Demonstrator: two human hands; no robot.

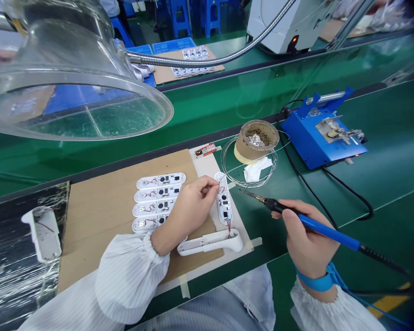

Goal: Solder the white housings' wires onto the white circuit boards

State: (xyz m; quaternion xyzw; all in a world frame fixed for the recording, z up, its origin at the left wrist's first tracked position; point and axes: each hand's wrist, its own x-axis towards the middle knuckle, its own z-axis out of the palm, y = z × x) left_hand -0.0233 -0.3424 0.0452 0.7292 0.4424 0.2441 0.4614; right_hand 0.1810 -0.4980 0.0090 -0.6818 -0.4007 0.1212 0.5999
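Observation:
My left hand (189, 207) rests on the cardboard mat (100, 216), fingers pinched over the top end of a white elongated circuit board (224, 198) with red wires; what the fingertips pinch is too small to name. My right hand (305, 239) grips a blue-handled soldering iron (317, 225), its tip pointing left and hanging just right of that board. A white plastic housing (210, 241) lies below the board. Several similar boards (158, 195) lie in a row left of my left hand.
A solder wire coil (248, 161), a tip-cleaner pot (257, 138) and white tissue sit behind the board. A blue soldering station (322, 133) stands at right, its cable trailing. A clear fume hood (72, 78) on a flexible arm hangs upper left. Another white housing (43, 232) lies at left.

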